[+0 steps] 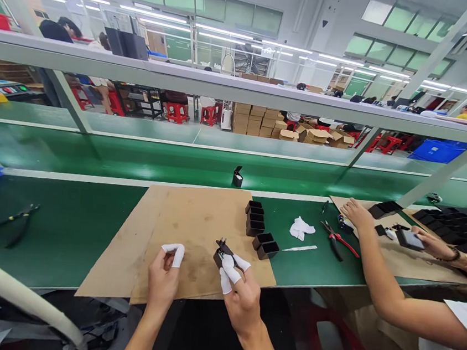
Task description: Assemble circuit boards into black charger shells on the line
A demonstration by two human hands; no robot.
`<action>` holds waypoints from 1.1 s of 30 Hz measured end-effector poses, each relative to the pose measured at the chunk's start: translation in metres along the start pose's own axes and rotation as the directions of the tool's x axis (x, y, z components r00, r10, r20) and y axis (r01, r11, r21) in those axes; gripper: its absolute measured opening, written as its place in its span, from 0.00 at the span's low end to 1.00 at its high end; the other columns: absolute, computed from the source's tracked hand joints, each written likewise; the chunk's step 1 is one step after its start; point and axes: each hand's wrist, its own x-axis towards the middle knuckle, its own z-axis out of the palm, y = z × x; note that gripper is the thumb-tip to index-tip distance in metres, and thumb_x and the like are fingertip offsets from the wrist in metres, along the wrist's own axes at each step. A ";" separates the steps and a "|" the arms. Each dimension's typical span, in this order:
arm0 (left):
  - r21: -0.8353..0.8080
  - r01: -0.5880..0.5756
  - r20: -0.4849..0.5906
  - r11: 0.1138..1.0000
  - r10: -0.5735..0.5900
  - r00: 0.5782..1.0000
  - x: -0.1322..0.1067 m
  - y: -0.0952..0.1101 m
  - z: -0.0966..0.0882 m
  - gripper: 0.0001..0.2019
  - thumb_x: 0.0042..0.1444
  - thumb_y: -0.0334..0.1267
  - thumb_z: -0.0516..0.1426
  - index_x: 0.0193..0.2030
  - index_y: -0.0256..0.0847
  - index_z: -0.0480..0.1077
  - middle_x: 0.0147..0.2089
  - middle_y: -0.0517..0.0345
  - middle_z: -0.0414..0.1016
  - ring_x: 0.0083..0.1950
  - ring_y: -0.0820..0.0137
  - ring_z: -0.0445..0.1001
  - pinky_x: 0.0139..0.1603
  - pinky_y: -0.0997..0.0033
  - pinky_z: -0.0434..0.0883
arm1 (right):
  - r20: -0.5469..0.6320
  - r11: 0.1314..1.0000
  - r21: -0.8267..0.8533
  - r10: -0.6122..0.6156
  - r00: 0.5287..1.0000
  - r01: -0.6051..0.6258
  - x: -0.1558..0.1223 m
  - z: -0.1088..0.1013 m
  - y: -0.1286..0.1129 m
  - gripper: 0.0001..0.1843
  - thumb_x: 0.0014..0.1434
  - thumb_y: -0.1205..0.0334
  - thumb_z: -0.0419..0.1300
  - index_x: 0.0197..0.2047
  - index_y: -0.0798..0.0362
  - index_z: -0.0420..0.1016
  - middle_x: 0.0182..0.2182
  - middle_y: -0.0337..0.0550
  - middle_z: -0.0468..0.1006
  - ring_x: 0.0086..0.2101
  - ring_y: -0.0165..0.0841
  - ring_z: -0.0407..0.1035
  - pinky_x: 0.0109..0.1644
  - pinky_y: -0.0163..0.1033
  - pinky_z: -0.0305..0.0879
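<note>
My right hand (242, 290), with white finger cots, grips a small black power adapter casing (219, 257). Its flat black cover with small prongs sits tilted at the top, and lighter parts show inside. To the left, my left hand (163, 279) is held over the cardboard sheet (199, 216) with its fingers curled and white-covered tips pressed together. Whatever it may pinch is hidden. Right of my hands stand several open black casings (255, 227), with a pair of them (267, 250) nearer to me.
A white cloth (302, 228), white strip (300, 248) and red-black pliers (337, 241) lie to the right. Cutters (24, 220) lie far left. A co-worker's hands (357, 213) handle parts at right. Another adapter (238, 176) stands on the green conveyor belt (168, 162).
</note>
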 end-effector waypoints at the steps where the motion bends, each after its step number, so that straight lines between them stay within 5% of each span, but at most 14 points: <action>1: 0.000 -0.004 -0.001 1.000 0.004 1.000 0.000 0.000 0.000 0.21 0.56 0.57 0.66 0.42 0.40 0.76 0.38 0.53 0.82 0.42 0.61 0.82 0.47 0.63 0.80 | -0.007 1.000 0.003 0.006 1.000 -0.006 0.000 -0.001 -0.001 0.29 0.69 0.77 0.61 0.68 0.44 0.76 0.55 0.55 0.82 0.56 0.44 0.81 0.56 0.44 0.85; 17: -0.019 -0.018 0.002 1.000 0.018 1.000 -0.008 0.004 0.007 0.15 0.59 0.50 0.64 0.40 0.39 0.75 0.38 0.55 0.80 0.41 0.66 0.80 0.49 0.66 0.76 | 0.097 0.998 -0.039 0.059 0.993 -0.056 -0.023 0.007 0.012 0.23 0.71 0.72 0.61 0.65 0.47 0.78 0.54 0.54 0.81 0.54 0.40 0.81 0.60 0.45 0.82; 22: -0.021 -0.018 0.014 1.000 0.018 1.000 -0.008 -0.003 0.006 0.14 0.60 0.49 0.64 0.42 0.39 0.76 0.40 0.53 0.80 0.42 0.66 0.80 0.50 0.66 0.76 | -0.032 0.995 0.001 0.102 0.994 -0.102 -0.025 0.006 0.008 0.22 0.69 0.68 0.66 0.65 0.50 0.76 0.51 0.53 0.84 0.50 0.42 0.83 0.55 0.49 0.84; 28: -0.017 -0.027 0.029 0.999 0.028 0.999 -0.008 -0.007 0.007 0.14 0.61 0.49 0.64 0.41 0.39 0.76 0.40 0.54 0.79 0.42 0.66 0.79 0.50 0.67 0.75 | -0.171 0.996 -0.075 -0.068 0.983 0.056 -0.039 0.013 0.009 0.22 0.63 0.73 0.70 0.59 0.47 0.79 0.46 0.49 0.86 0.46 0.42 0.85 0.48 0.48 0.88; 33: -0.005 -0.031 0.017 1.000 0.031 0.999 -0.009 -0.012 0.008 0.13 0.62 0.48 0.64 0.42 0.39 0.76 0.40 0.54 0.79 0.41 0.67 0.79 0.50 0.68 0.75 | -0.283 0.993 -0.120 -0.056 0.958 0.023 -0.058 0.021 0.010 0.23 0.62 0.71 0.72 0.58 0.45 0.79 0.47 0.49 0.83 0.43 0.43 0.85 0.43 0.48 0.88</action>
